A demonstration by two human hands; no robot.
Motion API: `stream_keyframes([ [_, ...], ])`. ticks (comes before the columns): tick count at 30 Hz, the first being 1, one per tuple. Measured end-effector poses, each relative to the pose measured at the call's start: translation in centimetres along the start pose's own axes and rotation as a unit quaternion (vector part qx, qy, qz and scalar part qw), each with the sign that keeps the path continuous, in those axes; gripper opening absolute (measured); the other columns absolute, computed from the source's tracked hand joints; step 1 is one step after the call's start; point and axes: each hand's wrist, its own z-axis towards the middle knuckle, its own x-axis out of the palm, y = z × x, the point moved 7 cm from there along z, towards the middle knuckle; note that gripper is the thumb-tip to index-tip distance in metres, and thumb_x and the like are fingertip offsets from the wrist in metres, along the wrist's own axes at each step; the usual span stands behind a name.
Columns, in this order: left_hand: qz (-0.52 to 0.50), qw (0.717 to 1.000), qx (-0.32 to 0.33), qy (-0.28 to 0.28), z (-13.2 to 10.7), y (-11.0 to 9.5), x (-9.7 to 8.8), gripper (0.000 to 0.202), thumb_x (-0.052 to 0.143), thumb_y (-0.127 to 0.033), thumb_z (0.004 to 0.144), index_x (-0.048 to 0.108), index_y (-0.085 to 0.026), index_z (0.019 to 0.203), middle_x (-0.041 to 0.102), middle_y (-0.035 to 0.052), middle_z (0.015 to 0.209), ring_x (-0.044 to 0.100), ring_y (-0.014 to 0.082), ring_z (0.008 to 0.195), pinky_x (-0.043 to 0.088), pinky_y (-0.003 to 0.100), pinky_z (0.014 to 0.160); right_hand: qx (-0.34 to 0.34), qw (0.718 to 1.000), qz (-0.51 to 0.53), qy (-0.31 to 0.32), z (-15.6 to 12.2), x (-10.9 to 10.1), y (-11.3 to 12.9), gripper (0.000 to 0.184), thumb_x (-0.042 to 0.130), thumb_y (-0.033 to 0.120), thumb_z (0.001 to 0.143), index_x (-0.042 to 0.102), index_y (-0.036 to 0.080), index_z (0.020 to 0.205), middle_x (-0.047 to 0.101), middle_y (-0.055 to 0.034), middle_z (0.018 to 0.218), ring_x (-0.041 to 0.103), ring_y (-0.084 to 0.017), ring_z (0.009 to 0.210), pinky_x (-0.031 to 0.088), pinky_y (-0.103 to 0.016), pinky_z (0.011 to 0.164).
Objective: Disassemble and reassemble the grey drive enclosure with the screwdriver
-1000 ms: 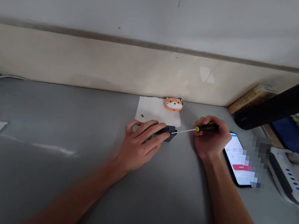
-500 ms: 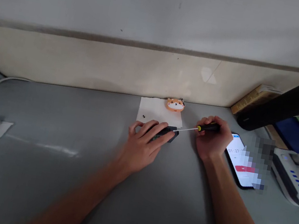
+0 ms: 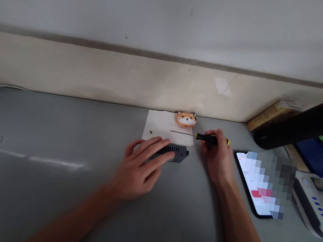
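My left hand [image 3: 138, 173] is closed around a small dark box with a row of vent slots [image 3: 181, 155], which rests on the grey table. The fingers lie across its top and hide its left part. My right hand [image 3: 218, 162] grips the black-and-yellow handle of a screwdriver [image 3: 206, 138]. Its thin shaft points left, above a white paper sheet [image 3: 161, 122] and apart from the box. Tiny dark pieces, perhaps screws [image 3: 151, 132], lie on the paper's left side.
An orange animal-face case [image 3: 186, 119] sits at the paper's back right corner. Right of my right hand lies a lit phone [image 3: 257, 192], then a white power strip [image 3: 315, 206]. A black cylindrical object [image 3: 305, 121] and a book [image 3: 270, 113] are at the back right.
The screwdriver tip has come away from the box and swung to point left over the paper. The box's slotted face shows more now. The whole view has shifted slightly.
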Motion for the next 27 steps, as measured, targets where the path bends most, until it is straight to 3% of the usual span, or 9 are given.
stream_keyframes([
  [5,-0.022,0.994,-0.071,-0.081,0.3,2.7,-2.5,0.029,0.052,-0.002,0.094,0.066,-0.023,0.11,0.072,0.0084,0.115,0.068,0.0219,0.107,0.051,0.04,0.095,-0.008,0.992,-0.103,0.069,-0.3,0.4,0.0,0.055,0.069,0.076,0.075,0.073,0.023,0.089,0.06,0.0016,0.068,0.045,-0.011,0.056,0.032,-0.027,0.052],
  [9,-0.012,0.99,-0.111,-0.086,0.2,4.7,-3.1,0.026,0.05,-0.006,0.097,0.067,-0.023,0.106,0.071,0.0049,0.102,0.068,0.0192,0.095,0.055,0.035,0.088,-0.021,0.988,-0.131,0.078,-0.1,0.1,-0.1,0.056,0.064,0.077,0.079,0.073,0.024,0.093,0.057,0.0021,0.067,0.045,-0.012,0.058,0.032,-0.027,0.054],
  [12,0.003,0.991,-0.123,-0.046,-0.1,5.7,-2.1,0.025,0.048,-0.011,0.099,0.067,-0.023,0.11,0.071,0.0049,0.101,0.068,0.0198,0.094,0.056,0.036,0.089,-0.031,0.985,-0.147,0.08,-0.2,0.1,0.2,0.057,0.062,0.078,0.08,0.074,0.023,0.092,0.057,0.0017,0.067,0.045,-0.013,0.058,0.032,-0.028,0.054],
  [15,0.017,0.989,-0.144,0.03,-0.6,6.4,-0.4,0.029,0.048,-0.015,0.1,0.068,-0.025,0.118,0.071,0.0074,0.107,0.068,0.0235,0.102,0.056,0.041,0.094,-0.046,0.976,-0.189,0.1,-0.7,0.7,0.7,0.056,0.062,0.077,0.08,0.076,0.024,0.091,0.057,0.0014,0.066,0.044,-0.013,0.058,0.033,-0.027,0.054],
  [19,0.031,0.977,-0.181,0.111,-1.3,7.0,1.2,0.036,0.045,-0.017,0.1,0.067,-0.024,0.127,0.069,0.0112,0.121,0.065,0.0279,0.114,0.054,0.046,0.097,-0.066,0.965,-0.212,0.139,-1.2,1.8,1.3,0.05,0.065,0.071,0.081,0.078,0.024,0.093,0.068,-0.001,0.077,0.05,-0.014,0.062,0.041,-0.028,0.06],
  [27,0.071,0.953,-0.241,0.167,-1.5,7.5,2.1,0.044,0.044,-0.019,0.1,0.06,-0.021,0.14,0.064,0.0152,0.133,0.058,0.0313,0.124,0.05,0.051,0.103,-0.108,0.946,-0.209,0.221,-1.3,3.5,0.5,0.03,0.069,0.049,0.084,0.079,0.024,0.099,0.079,-0.0049,0.101,0.068,-0.021,0.093,0.051,-0.035,0.085],
])
